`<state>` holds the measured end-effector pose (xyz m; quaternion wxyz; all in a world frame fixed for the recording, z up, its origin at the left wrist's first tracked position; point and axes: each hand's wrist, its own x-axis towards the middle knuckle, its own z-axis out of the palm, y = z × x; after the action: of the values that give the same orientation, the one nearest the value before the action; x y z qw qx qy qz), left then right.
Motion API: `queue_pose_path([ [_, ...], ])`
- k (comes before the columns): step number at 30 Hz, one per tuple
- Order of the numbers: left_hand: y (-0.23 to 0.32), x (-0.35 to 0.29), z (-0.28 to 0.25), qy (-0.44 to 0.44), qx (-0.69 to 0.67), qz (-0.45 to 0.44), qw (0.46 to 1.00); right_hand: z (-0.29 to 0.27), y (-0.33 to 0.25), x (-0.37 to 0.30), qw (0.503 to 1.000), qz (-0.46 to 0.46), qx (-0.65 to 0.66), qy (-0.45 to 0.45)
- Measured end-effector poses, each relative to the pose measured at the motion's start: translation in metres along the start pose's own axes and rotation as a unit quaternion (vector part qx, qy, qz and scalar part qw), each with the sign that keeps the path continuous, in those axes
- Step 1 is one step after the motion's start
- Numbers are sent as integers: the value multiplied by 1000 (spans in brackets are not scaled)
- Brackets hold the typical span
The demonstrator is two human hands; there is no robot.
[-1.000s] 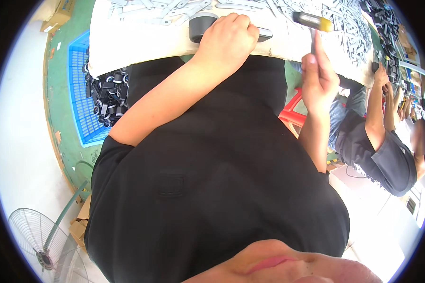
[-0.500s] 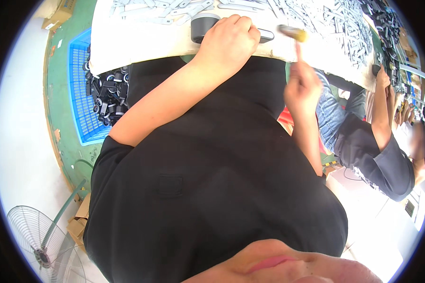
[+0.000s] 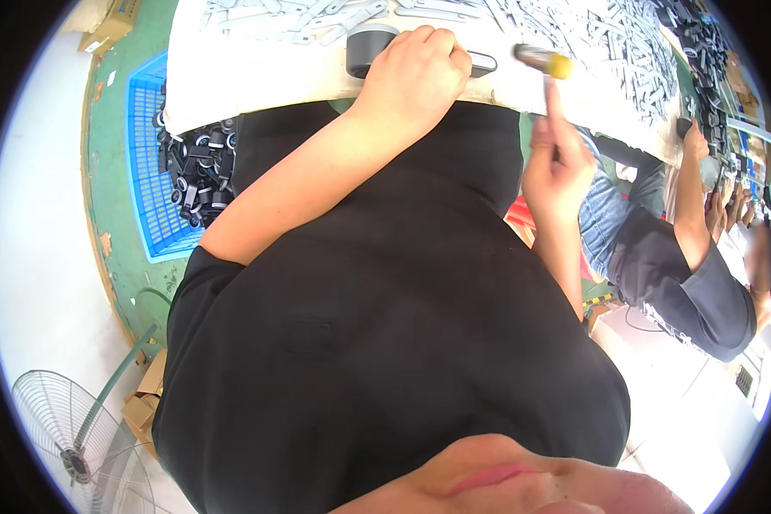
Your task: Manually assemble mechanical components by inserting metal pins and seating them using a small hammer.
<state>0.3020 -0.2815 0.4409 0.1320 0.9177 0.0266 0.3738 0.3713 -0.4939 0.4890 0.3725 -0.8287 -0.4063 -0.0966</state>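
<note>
My left hand (image 3: 417, 73) is closed over a dark part with a thick round end (image 3: 366, 53) topped in light grey. Its narrow, grey-rimmed end (image 3: 483, 63) sticks out to the right of my fingers, and the middle is hidden under the hand. The part lies flat near the table's front edge. To the right, my right hand (image 3: 558, 171) is wrapped around the handle of a small hammer (image 3: 543, 61). Its head has a yellow face on one end and is held up, apart from the dark part.
Many flat grey strips (image 3: 612, 64) cover the back and right of the pale table (image 3: 257, 81). A blue plastic basket (image 3: 150, 171) of black parts stands on the floor at left. A fan (image 3: 75, 463) is at lower left. At right, a co-worker (image 3: 668, 265) sits close to the table.
My right hand and the hammer have shifted slightly to the right. The left hand and the dark part stay in place.
</note>
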Motion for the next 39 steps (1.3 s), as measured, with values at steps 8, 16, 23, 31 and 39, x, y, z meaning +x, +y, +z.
queue_pose_path([
  [8, 8, 3, -10, -58, 64, 5, 996, 4, 10, -2, 997, 20, -12, -72],
  [16, 6, 2, -51, -147, -9, 92, 985, 13, 27, -13, 975, 129, 181, 18],
  [23, -17, -23, -91, -102, 3, -18, 995, 27, 27, -25, 970, 118, 212, -18],
  [31, -35, -46, -75, 44, -121, -217, 968, 43, 14, -14, 961, 94, 256, -49],
  [39, -60, -39, -63, 17, -242, -160, 957, 49, -8, -4, 960, -73, 258, -79],
])
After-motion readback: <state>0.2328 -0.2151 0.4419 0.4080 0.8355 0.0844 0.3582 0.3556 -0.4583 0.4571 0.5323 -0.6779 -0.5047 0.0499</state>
